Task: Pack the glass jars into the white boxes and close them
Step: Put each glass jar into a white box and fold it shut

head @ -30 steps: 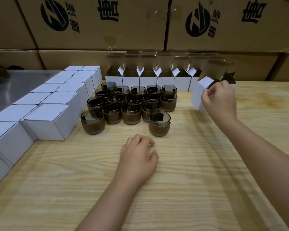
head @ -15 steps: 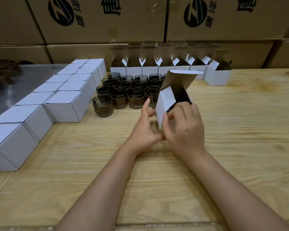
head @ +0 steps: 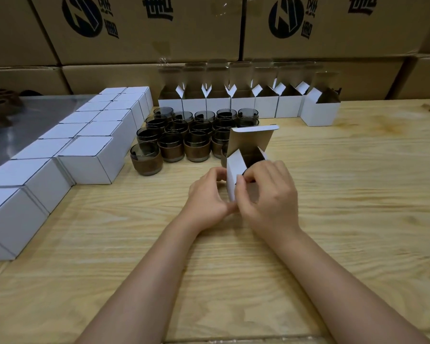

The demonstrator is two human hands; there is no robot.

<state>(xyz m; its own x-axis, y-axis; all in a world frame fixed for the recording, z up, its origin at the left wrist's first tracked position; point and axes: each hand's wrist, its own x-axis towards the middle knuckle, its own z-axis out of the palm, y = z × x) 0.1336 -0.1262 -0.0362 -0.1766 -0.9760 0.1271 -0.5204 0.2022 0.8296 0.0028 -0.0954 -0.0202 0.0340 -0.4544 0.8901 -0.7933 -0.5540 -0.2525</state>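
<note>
Left grip (head: 206,197) and right grip (head: 268,194) pinch open box (head: 232,167); wooden table (head: 345,207), cartons (head: 159,33) behind.

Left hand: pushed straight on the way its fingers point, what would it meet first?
The open white box, directly in front of it; the left hand seems to grip its side wall. Behind that stand the glass jars, though depth is unclear.

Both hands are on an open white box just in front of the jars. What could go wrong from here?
1. The open box, held by the left hand and right hand, sits close in front of the glass jars; swinging its raised lid could knock one over.
2. The jars stand packed tightly, so lifting one may bump its neighbours.
3. The right hand pinches the thin card at the opening, which might crease.
</note>
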